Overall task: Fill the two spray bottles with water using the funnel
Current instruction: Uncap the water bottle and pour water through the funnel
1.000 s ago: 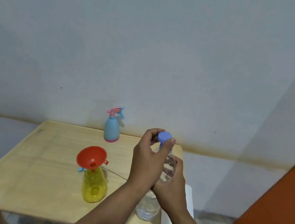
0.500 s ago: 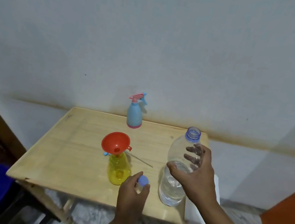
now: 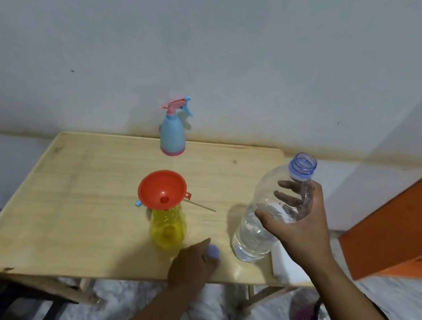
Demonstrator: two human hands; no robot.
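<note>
The uncapped water bottle (image 3: 267,214), partly filled, is gripped at right of centre by the right hand (image 3: 295,224), fingers wrapped round it. The blue cap (image 3: 213,252) is pinched by the left hand (image 3: 193,267) at lower centre. The red funnel (image 3: 162,190) is seated in the yellow spray bottle (image 3: 168,226) at centre. The blue spray bottle (image 3: 173,131) stands above it, at the rear edge of the wooden table (image 3: 73,192).
</note>
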